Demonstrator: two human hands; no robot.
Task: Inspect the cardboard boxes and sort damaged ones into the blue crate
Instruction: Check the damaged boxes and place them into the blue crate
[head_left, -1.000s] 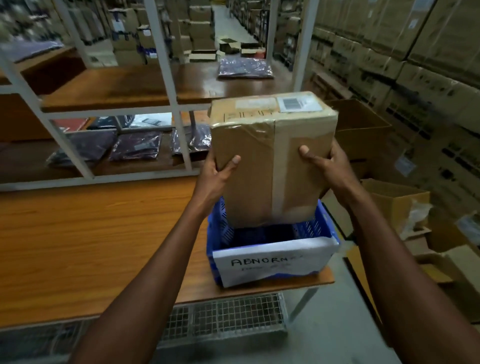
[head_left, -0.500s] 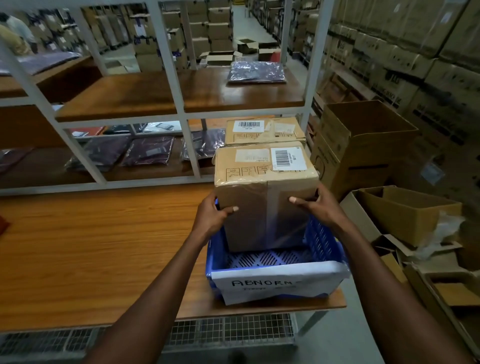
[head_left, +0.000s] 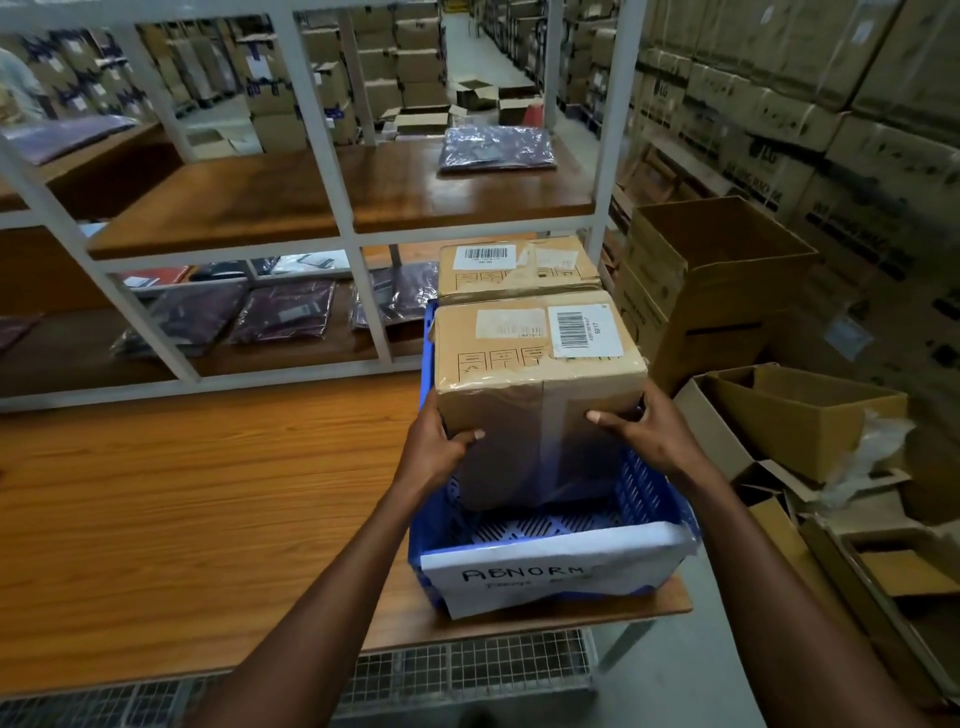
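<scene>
Box (head_left: 535, 364): taped carton with two labels on top, standing upright in the far part of the crate (head_left: 652, 499); whether its base rests on the crate floor we cannot tell.
Left hand (head_left: 434, 452): we see it on the box's left lower edge, thumb curled onto the near face, fingers hidden round the side; it grips the box.
Right hand (head_left: 647, 434): spread on the right lower corner, thumb across the near face, fingers behind; it too holds the box.
Box to hands: between them, touching both, its top well above the knuckles.
Second box (head_left: 517, 270): just beyond the crate, close behind the held one.
Crate seat: on the right end of the worktop (head_left: 208, 493), its near corner at the edge, a paper sign (head_left: 550, 566) draped over the front rim.
Risk, fingers: we judge they could be nipped between box and crate wall if the box drops the rest of the way.
Risk, crate: a hard push down or forward might shift it toward the worktop edge.
Risk, tilt: letting go unevenly could leave the box leaning on the far wall.
</scene>
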